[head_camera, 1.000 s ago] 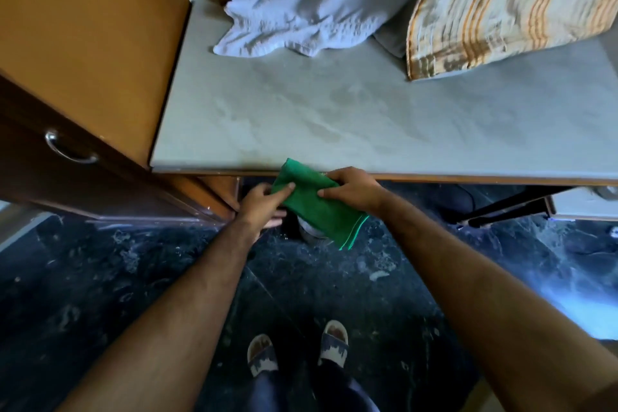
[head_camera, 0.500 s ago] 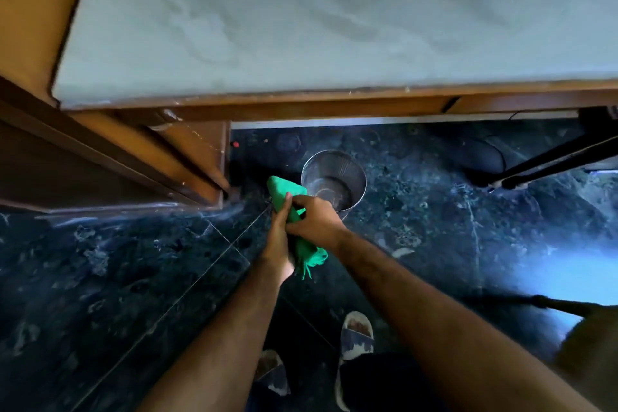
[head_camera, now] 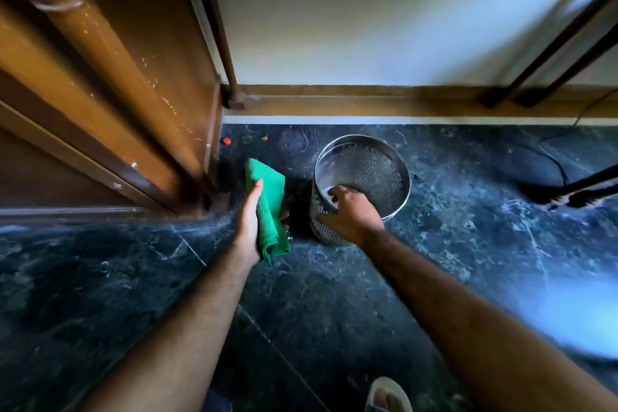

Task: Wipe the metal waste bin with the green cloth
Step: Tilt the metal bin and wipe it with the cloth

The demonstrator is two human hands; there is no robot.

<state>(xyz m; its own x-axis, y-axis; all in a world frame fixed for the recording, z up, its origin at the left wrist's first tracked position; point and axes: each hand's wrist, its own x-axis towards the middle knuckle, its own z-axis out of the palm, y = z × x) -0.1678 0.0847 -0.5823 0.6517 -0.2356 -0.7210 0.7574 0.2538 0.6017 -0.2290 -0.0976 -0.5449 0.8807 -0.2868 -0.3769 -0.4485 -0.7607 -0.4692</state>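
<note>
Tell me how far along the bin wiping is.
Done: the folded green cloth is held in the left hand, ready for use. In hand: the right hand grips the near rim of the perforated round metal waste bin, which stands upright on the dark marble floor. Left: all the wiping; the cloth sits beside the bin, not touching it.

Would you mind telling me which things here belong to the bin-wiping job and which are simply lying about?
Part of the job:
- metal waste bin, gripped at its rim by the right hand
- green cloth, held in the left hand

Just lying about:
- small red cap on the floor by the wooden cabinet
- black cable
</note>
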